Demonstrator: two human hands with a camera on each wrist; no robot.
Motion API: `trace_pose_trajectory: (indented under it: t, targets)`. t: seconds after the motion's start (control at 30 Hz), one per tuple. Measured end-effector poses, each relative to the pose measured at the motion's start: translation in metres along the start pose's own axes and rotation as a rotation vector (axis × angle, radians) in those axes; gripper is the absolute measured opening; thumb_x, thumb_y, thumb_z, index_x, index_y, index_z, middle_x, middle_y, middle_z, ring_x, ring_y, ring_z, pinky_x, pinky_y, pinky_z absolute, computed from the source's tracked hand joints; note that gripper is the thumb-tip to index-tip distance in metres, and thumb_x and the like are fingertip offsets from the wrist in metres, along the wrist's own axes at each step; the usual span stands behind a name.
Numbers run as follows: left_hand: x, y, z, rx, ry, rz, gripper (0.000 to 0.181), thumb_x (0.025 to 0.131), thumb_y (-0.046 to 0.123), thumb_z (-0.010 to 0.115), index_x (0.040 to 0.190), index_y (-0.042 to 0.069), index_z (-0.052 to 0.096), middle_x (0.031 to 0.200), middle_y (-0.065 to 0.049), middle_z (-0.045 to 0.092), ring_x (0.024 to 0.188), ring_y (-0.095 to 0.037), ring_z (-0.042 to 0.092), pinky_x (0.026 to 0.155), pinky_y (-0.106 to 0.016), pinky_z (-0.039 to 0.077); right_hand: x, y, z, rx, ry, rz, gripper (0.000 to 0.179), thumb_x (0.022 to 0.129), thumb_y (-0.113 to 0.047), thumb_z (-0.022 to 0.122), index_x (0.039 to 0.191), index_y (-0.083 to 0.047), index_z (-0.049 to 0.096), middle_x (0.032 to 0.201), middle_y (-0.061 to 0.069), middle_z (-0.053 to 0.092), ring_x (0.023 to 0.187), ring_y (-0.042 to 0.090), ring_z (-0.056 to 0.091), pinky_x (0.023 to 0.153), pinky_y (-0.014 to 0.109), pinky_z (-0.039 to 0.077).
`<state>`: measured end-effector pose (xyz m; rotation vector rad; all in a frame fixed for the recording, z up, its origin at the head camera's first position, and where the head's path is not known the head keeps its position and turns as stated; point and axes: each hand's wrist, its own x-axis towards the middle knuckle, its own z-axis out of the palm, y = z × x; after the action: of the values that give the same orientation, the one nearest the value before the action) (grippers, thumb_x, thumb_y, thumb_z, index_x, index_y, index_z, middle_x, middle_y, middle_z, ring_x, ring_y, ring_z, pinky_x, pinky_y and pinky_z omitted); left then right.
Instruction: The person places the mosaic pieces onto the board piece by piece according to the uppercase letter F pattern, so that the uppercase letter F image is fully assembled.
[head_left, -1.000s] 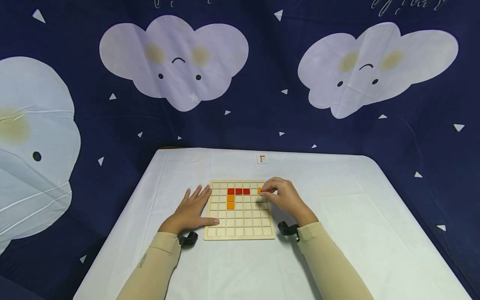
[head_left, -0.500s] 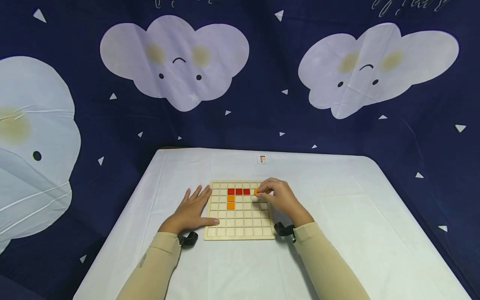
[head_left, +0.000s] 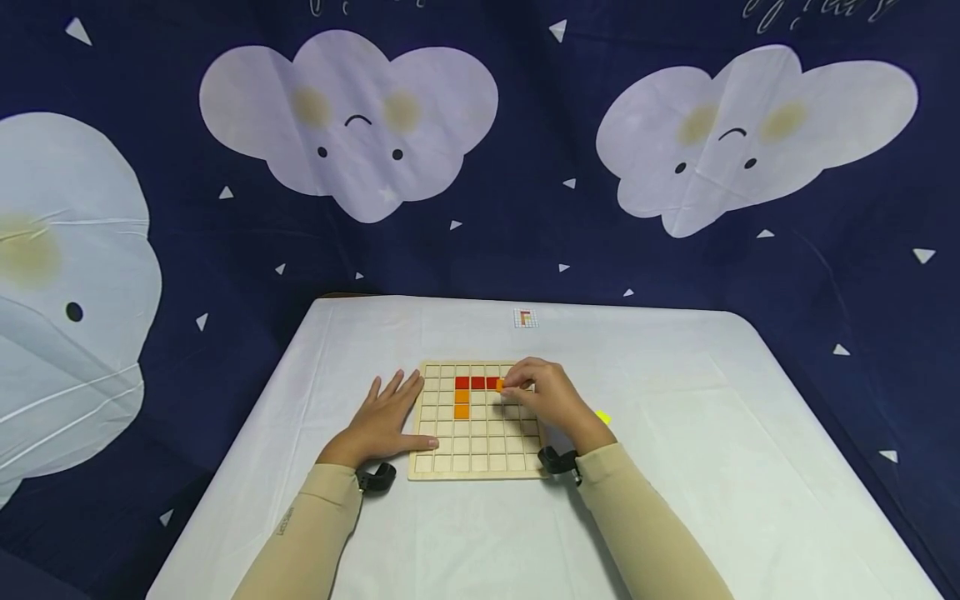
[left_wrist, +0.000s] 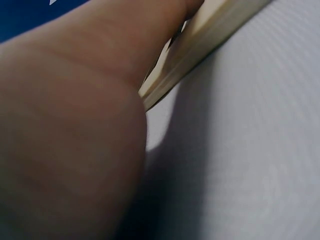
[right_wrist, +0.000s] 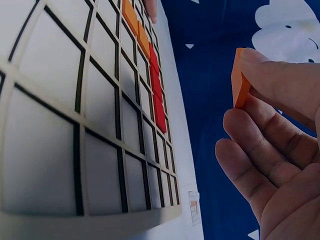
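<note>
My right hand (head_left: 551,396) pinches an orange square tile (right_wrist: 239,80) between thumb and fingers, held above the wooden grid board (head_left: 480,463). In the head view this tile overlaps the right end of a row of red tiles (head_left: 477,383). Two orange tiles (head_left: 461,404) lie in the cells below the leftmost red one, forming a column. My left hand (head_left: 378,423) rests on the board's left side with fingers spread, its thumb reaching over the lower cells. The left wrist view shows mostly the hand and the board's edge (left_wrist: 180,65).
A small card (head_left: 526,318) with a coloured grid pattern lies behind the board on the white table (head_left: 712,400). Something yellow (head_left: 603,417) shows beside my right wrist, partly hidden. A dark blue cloth (head_left: 525,233) with clouds hangs behind the table.
My right hand has moved left over the board with the orange tile, towards the red row. The yellow thing has come into view behind the right wrist. My left hand stays still.
</note>
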<state>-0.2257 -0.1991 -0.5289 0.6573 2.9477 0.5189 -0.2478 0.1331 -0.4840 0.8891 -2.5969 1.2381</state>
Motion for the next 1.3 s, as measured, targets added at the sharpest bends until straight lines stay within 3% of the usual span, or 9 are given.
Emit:
trace_pose_trajectory:
  t: [0.7,0.97,1.3]
  targets:
    - [0.001,-0.002,0.001,0.009,-0.004,-0.001,0.129,0.078,0.089,0.063,0.168,0.005,0.023,0.174,-0.009,0.014,0.159,-0.033,0.004,0.124,-0.057,-0.006,0.003,-0.008,0.014,0.026,-0.041,-0.025,0.01,0.096,-0.014,0.081,0.096,-0.005,0.081,0.104,-0.003,0.07,0.095,0.014,0.065,0.082,0.031,0.059]
    - [0.001,-0.002,0.0,0.015,-0.009,0.0,0.128,0.079,0.089,0.062,0.168,0.005,0.023,0.174,-0.009,0.014,0.159,-0.032,0.003,0.124,-0.057,-0.006,0.003,-0.01,0.023,0.027,-0.054,-0.038,0.005,0.094,-0.008,0.082,0.097,-0.011,0.082,0.103,-0.007,0.071,0.094,0.013,0.065,0.081,0.029,0.059]
    - [0.001,-0.002,0.0,0.014,-0.02,0.002,0.128,0.08,0.089,0.061,0.168,0.005,0.022,0.174,-0.009,0.013,0.159,-0.032,0.003,0.124,-0.057,-0.007,0.001,-0.012,0.035,0.059,-0.093,-0.038,0.007,0.096,-0.016,0.081,0.095,-0.009,0.081,0.103,-0.007,0.07,0.096,0.012,0.066,0.083,0.029,0.059]
